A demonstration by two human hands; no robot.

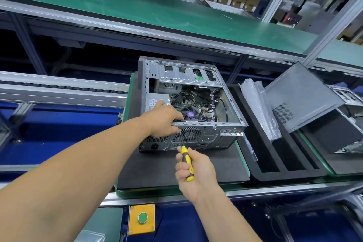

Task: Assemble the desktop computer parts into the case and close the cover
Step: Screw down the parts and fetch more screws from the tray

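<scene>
An open desktop case (229, 124) lies on its side on a black foam mat (216, 165), with its rear panel facing me. Inside I see the motherboard, a CPU fan (189, 114) and a power supply (157, 100). My left hand (163, 119) grips the case's near top rim, fingers curled over it and thumb on the rear panel. My right hand (193, 171) holds a yellow-and-black screwdriver (185, 158). Its tip sits on the rear panel just below the rim, next to my left thumb. The grey side cover (300, 96) leans at the right.
A black foam tray (275, 171) with plastic-wrapped parts (261, 108) sits right of the mat. Another case (349, 124) is at the far right. A green conveyor belt (137, 6) runs behind. A yellow box with a green button (142, 218) is below the bench edge.
</scene>
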